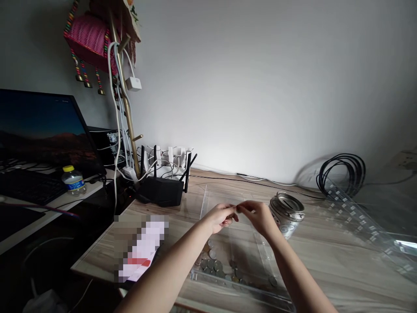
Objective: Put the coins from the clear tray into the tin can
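Note:
My left hand point(223, 218) and my right hand point(256, 213) meet fingertip to fingertip above a clear plastic tray point(241, 287). The fingers of both are pinched together, and whatever lies between them is too small to make out. Coins point(213, 264), silver and some yellowish, are spread along the near side of the tray, partly hidden by my left forearm. Just beyond my right hand stands a metal can point(288, 213) with a coin slot in its lid, partly covered by my right wrist.
A black router point(163, 191) sits at the back left of the wooden table point(329, 265). At the right are a coiled black cable point(342, 174) and a clear plastic panel point(358, 221). A laptop point(42, 134) and a bottle point(73, 180) are on the left desk.

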Tool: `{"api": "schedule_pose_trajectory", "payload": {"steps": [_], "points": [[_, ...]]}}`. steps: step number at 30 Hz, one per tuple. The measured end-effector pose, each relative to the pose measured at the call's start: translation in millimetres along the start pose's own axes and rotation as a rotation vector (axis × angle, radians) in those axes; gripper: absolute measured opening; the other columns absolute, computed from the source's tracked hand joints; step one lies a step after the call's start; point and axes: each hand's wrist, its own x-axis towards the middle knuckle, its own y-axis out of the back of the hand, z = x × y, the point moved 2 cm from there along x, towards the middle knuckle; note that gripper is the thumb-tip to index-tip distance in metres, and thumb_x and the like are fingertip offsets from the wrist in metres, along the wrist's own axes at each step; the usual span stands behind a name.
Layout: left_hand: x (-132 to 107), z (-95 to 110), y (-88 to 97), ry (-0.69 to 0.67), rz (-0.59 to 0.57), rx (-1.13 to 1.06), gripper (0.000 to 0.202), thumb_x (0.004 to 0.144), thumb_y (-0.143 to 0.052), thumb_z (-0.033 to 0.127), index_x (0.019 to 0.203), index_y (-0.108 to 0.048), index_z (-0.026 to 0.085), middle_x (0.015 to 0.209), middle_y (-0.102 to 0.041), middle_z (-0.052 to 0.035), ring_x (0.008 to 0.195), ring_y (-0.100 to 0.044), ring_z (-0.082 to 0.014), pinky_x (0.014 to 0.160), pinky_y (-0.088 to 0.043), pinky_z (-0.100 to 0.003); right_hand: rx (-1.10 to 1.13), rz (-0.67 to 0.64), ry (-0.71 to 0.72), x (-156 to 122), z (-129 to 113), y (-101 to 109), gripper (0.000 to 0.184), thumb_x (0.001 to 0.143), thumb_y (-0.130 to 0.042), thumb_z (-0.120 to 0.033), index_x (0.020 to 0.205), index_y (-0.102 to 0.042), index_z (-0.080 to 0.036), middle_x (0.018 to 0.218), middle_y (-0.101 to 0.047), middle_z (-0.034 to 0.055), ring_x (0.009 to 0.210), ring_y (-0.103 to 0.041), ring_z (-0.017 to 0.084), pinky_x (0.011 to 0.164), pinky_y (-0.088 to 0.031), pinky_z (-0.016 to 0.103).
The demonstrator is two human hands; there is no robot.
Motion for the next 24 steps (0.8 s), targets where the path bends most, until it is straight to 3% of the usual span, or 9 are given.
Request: {"api": "schedule_pose_trajectory", "payload": {"steps": [3,7,10,13,18,24], "points": [[2,-2,4.6,0.115,0.029,-0.094,0.019,0.072,-0.049,0.02,0.081,-0.06,0.008,0.058,-0.052,-0.001,0.035,-0.024,0.0,0.037,-0.006,-0.019,-0.057,0.321,-0.085,-2,12,31,0.029,0.07,-0.051,-0.041,0.077,-0.067,-0.018,0.07,-0.066,0.0041,0.057,-0.055,0.015,0.055,-0.039,0.024],[4,-5,9.0,0.224,-0.001,-0.177,0.023,0.075,-0.043,0.024,0.078,-0.059,0.008,0.058,-0.05,-0.0018,0.037,-0.024,-0.0009,0.036,-0.005,-0.019,-0.025,0.432,-0.161,-7,28,65,0.033,0.067,-0.051,-0.046,0.076,-0.068,-0.018,0.068,-0.067,0.0055,0.06,-0.058,0.018,0.054,-0.04,0.025],[4,-6,8.8,0.203,-0.002,-0.144,0.021,0.075,-0.043,0.024,0.078,-0.057,0.009,0.058,-0.051,-0.002,0.036,-0.025,-0.0012,0.036,-0.005,-0.018,-0.361,0.595,-0.327,-13,42,87,0.034,0.067,-0.051,-0.047,0.081,-0.069,-0.022,0.07,-0.066,0.0083,0.06,-0.056,0.021,0.05,-0.037,0.029],[3,-4,7.6,0.157,0.047,-0.098,0.017,0.074,-0.043,0.022,0.077,-0.055,0.01,0.057,-0.05,-0.0014,0.036,-0.025,-0.0013,0.037,-0.005,-0.019,-0.599,0.551,-0.462,-16,56,100,0.031,0.066,-0.05,-0.044,0.081,-0.069,-0.024,0.069,-0.065,0.0105,0.051,-0.051,0.021,0.043,-0.03,0.029],[1,0,6.7,0.148,0.099,-0.071,0.015,0.073,-0.043,0.022,0.076,-0.053,0.011,0.055,-0.05,-0.0007,0.035,-0.025,-0.0016,0.037,-0.006,-0.019,-0.602,0.499,-0.373,-14,72,105,0.026,0.061,-0.054,-0.044,0.069,-0.07,-0.025,0.052,-0.059,0.0067,0.037,-0.04,0.013,0.039,-0.027,0.026],[1,0,7.8,0.115,0.102,-0.086,0.016,0.072,-0.045,0.021,0.078,-0.054,0.01,0.057,-0.051,-0.001,0.035,-0.026,-0.0013,0.036,-0.007,-0.018,-0.564,0.433,-0.405,-13,75,100,0.029,0.064,-0.051,-0.043,0.075,-0.07,-0.024,0.061,-0.062,0.0074,0.047,-0.047,0.017,0.043,-0.031,0.027]]}}
